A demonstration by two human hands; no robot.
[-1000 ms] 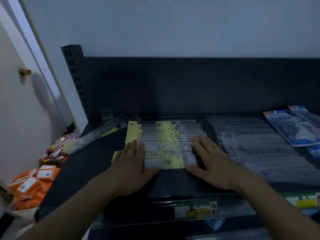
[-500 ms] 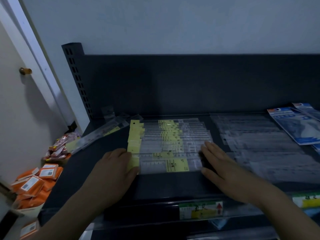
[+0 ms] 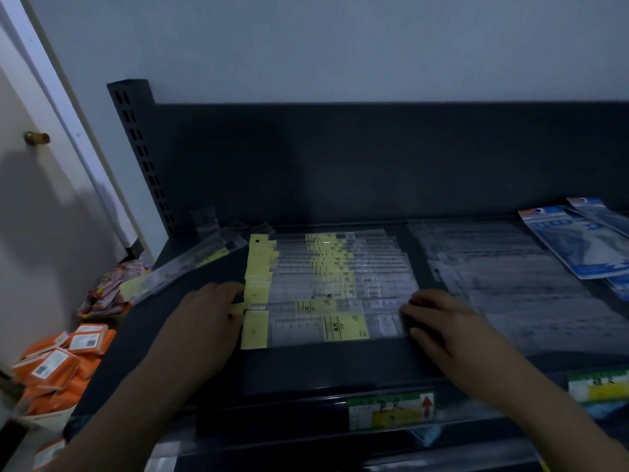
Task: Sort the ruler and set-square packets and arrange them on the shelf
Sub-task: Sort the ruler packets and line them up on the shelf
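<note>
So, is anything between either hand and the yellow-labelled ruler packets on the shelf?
Nothing visible. The left hand touches the left ends of the ruler packets, the right hand their right ends, on the shelf.

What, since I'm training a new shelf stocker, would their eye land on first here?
First, the overlapping row of yellow-labelled ruler packets in the middle of the dark shelf, with the left hand at its left end and the right hand at its right end. Next come the blue packets at the shelf's far right and the orange packets heaped low at the left, beside the shelf.
</note>
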